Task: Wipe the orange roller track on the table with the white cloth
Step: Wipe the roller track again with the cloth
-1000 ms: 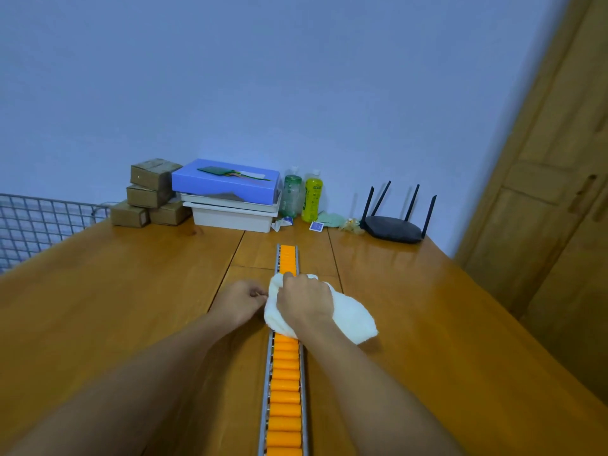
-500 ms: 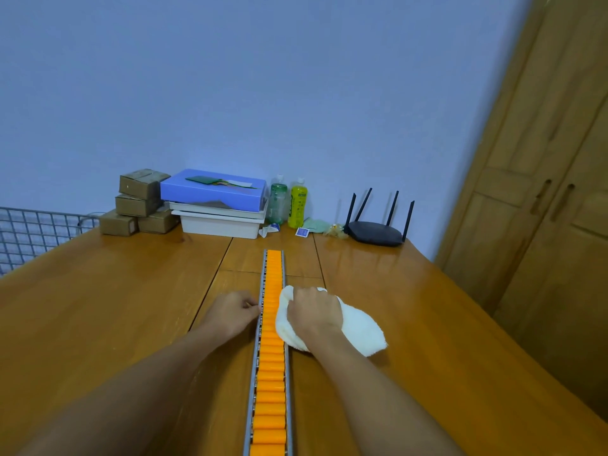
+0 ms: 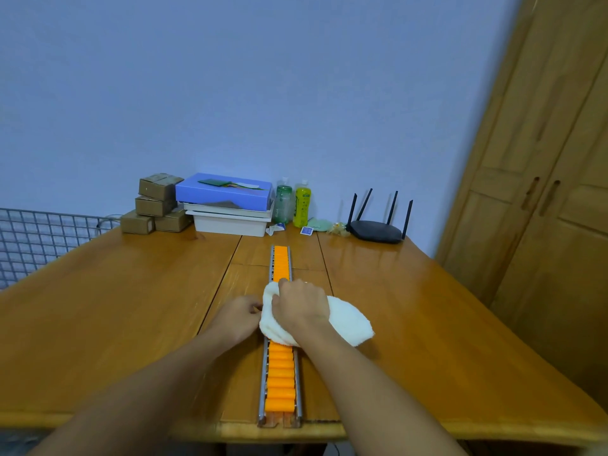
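Observation:
The orange roller track (image 3: 280,378) in its grey metal frame runs straight down the middle of the wooden table (image 3: 115,307), from the near edge toward the back. The white cloth (image 3: 347,322) lies bunched over the track's middle stretch and hides the rollers there. My right hand (image 3: 301,306) presses down on the cloth and grips it. My left hand (image 3: 238,315) rests curled against the track's left rail, right beside the cloth, its fingertips at the frame's edge.
At the back stand brown cardboard boxes (image 3: 154,204), a blue box on white trays (image 3: 225,200), two bottles (image 3: 292,202) and a black router (image 3: 376,225). A wire grid (image 3: 36,240) borders the left side. A wooden wardrobe (image 3: 543,192) rises on the right.
My right hand has slid the cloth from the track's right side back onto the rollers. The view has tilted down, so the track's near end shows. My left hand stays on the rail.

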`<state>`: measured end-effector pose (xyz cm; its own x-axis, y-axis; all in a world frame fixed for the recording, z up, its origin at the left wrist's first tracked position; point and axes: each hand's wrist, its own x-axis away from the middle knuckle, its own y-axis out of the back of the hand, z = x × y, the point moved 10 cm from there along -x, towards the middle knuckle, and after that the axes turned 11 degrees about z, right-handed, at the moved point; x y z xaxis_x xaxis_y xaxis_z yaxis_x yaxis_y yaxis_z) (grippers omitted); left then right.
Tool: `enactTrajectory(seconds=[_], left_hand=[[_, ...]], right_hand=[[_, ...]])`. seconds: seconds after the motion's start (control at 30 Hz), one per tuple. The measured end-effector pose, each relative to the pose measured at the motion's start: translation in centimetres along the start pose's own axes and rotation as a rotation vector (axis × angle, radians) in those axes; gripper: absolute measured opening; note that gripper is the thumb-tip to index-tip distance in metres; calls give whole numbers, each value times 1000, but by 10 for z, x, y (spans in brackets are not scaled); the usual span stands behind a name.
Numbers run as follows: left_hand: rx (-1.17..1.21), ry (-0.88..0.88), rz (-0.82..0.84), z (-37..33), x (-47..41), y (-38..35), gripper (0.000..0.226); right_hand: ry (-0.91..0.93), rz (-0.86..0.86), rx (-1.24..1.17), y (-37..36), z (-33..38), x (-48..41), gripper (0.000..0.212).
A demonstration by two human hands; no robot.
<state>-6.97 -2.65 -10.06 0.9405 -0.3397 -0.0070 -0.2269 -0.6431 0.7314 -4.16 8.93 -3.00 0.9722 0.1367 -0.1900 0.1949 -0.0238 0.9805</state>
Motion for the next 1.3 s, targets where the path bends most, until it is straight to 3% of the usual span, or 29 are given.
enactTrajectory(seconds=[0.53, 1.3], left_hand=[[-66, 20, -69, -9, 33, -3, 21], [-80, 32, -7, -32, 94, -16, 17]], right_hand=[[-31, 22, -43, -6, -8, 47, 33], [-30, -24, -13, 27, -2, 104, 32]])
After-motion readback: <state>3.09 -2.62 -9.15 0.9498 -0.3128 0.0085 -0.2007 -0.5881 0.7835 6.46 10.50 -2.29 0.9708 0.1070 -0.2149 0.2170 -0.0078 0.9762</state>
